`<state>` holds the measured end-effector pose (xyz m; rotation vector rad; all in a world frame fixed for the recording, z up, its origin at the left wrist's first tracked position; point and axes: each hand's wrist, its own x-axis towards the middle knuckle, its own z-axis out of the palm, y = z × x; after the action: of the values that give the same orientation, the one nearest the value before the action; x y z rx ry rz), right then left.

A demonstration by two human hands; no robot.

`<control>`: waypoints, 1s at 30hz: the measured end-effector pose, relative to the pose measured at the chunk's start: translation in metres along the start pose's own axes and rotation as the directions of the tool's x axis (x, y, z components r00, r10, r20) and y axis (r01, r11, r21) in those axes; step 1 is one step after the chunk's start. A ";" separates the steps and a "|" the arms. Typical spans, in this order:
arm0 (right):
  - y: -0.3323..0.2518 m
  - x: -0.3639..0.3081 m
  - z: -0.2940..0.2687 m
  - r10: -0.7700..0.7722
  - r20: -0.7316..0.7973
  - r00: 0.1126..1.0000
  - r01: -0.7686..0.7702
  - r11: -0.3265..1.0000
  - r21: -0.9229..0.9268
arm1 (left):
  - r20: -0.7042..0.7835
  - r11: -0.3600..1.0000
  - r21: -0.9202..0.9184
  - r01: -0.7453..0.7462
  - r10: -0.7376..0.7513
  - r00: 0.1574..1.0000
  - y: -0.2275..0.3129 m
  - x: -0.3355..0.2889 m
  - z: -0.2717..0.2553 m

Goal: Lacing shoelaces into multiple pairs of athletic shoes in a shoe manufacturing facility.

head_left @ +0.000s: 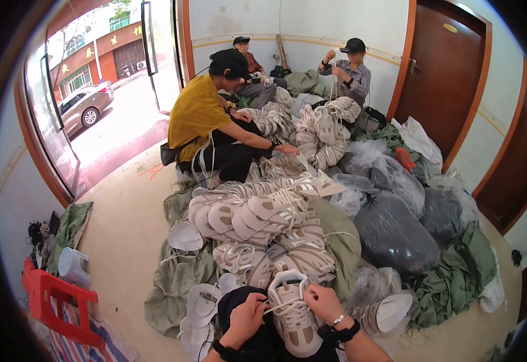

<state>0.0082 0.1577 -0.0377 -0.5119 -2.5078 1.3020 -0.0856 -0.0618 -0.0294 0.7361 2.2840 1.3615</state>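
Left hand (250, 314): lace (269, 309) is pinched, best kept evenly taut.
Right hand (323, 303): curled beside collar (288, 277); what's gripped can't be told.
Shoe (294, 315): best kept steady.

We are in what looks like an improvised shoe workroom: unsoled shoe uppers (245, 214) lie heaped on the floor (118, 199), co-workers (200, 114) sit around the far side, bulging plastic bags (396, 232) crowd the right, and a glass door (161, 72) (standing open) meets the street (127, 123) far left.
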 end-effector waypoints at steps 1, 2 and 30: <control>0.001 -0.003 0.000 0.009 0.005 1.000 -0.009 1.000 0.000 | 0.003 1.000 0.028 -0.013 0.013 1.000 -0.001 -0.003 0.001; 0.002 -0.003 0.001 0.003 0.010 1.000 -0.003 1.000 -0.001 | 0.006 1.000 0.027 -0.005 0.005 1.000 -0.002 -0.002 0.001; 0.005 0.007 -0.004 0.006 0.021 1.000 -0.007 0.998 0.063 | -0.247 0.967 0.208 -0.146 0.196 0.949 0.005 0.017 0.031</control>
<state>0.0047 0.1660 -0.0391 -0.4955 -2.4753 1.3910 -0.0798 -0.0279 -0.0400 0.8769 2.6418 1.4083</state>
